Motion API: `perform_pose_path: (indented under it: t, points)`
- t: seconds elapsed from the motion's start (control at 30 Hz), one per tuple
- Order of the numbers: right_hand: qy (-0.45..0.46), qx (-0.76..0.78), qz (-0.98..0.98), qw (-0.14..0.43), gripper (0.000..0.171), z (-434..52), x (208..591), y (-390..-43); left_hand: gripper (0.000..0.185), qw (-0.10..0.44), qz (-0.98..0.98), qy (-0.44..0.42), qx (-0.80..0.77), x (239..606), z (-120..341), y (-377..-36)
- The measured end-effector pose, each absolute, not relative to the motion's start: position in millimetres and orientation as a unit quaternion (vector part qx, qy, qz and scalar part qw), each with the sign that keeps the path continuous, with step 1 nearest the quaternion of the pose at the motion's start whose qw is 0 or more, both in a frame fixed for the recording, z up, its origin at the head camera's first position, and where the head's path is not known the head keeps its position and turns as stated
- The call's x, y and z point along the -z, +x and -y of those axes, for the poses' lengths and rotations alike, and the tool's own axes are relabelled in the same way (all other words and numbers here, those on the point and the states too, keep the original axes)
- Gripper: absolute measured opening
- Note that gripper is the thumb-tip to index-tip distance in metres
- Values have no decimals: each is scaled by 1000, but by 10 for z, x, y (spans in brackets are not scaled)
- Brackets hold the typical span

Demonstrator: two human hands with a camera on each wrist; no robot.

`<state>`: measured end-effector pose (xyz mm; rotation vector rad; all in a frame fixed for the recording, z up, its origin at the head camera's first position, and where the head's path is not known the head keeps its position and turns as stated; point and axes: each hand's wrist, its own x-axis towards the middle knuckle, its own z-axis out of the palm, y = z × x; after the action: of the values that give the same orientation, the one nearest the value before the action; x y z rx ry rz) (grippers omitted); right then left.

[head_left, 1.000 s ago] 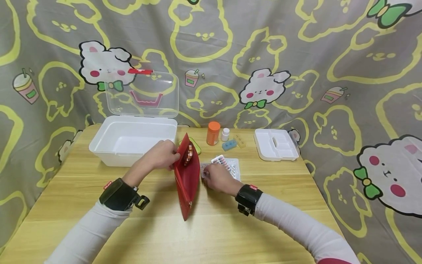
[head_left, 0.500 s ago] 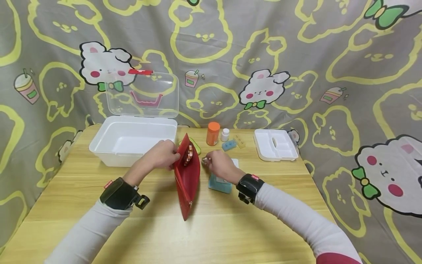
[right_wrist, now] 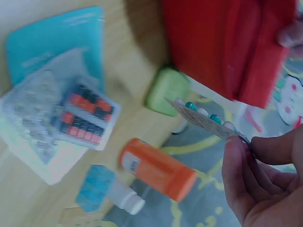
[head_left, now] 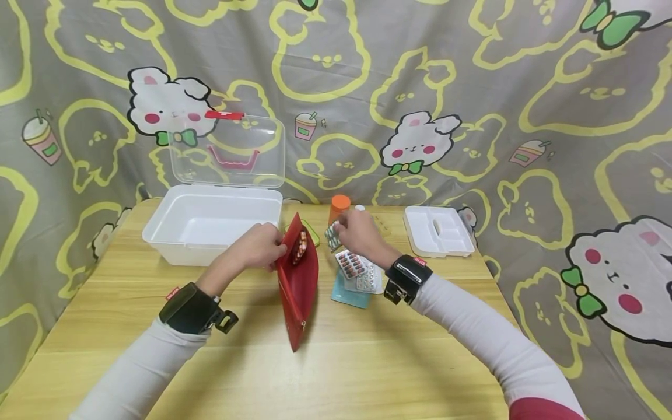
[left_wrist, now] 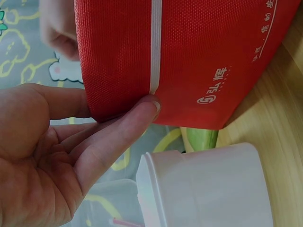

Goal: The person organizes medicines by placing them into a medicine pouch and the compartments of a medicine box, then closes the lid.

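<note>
The left hand (head_left: 259,246) grips the top edge of a red pouch (head_left: 298,280), fingers and thumb pinching the fabric so that it stands upright on the worktop (head_left: 336,361) with its mouth held open. A strip of red capsules shows inside that mouth. In the left wrist view the fingers (left_wrist: 118,137) curl against the pouch's woven side, next to a white band.

The right hand (head_left: 357,233) is raised just right of the pouch's opening, pinching a blister strip (head_left: 332,236) between thumb and fingertips. The right wrist view shows the strip (right_wrist: 206,118) edge-on, with teal and white pills, held close to the pouch (right_wrist: 227,47).

Below that hand, more blister packs (head_left: 359,271) lie in a loose pile on a teal card (head_left: 349,296), right of the pouch. Behind stand an orange bottle (head_left: 340,204) and a small white bottle (right_wrist: 125,198), with a green case (right_wrist: 166,90) close to the pouch. A white box (head_left: 210,224) with its clear lid up sits at the left rear, and a white tray (head_left: 438,230) at the right rear.

The step in hand looks like loading pill strips into the pouch, one at a time. The next move would call for turning the strip in line with the narrow opening and sliding it down beside the capsules, while the left hand holds the mouth wide.
</note>
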<state>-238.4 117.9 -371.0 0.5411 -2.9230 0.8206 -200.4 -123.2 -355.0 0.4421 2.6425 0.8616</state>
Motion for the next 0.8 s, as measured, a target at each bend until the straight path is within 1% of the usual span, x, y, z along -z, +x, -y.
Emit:
perform_pose_path:
  t: [0.13,0.3,0.4,0.53,0.67,0.8]
  points:
    - [173,-307,935,37,15,-1146,3528,-2403,24,164,-926,152,-303,3545,1230,-2000]
    - [163,-378,911,9,15,-1079,3356,-2357,24,168,-926,148,-303,3545,1216,-2000]
    - [167,-395,903,-7,15,-1031,3298,-2318,25,168,-927,148,-300,3552,1211,-2006]
    - [178,-387,905,-18,18,-972,3309,-2296,25,164,-929,151,-294,3550,1208,-2007]
    - [183,-387,903,-30,23,-927,3400,-2320,26,161,-931,153,-289,3544,1211,-2000]
    - [171,-405,896,-53,20,-882,3494,-2362,27,158,-932,155,-287,3546,1212,-1999]
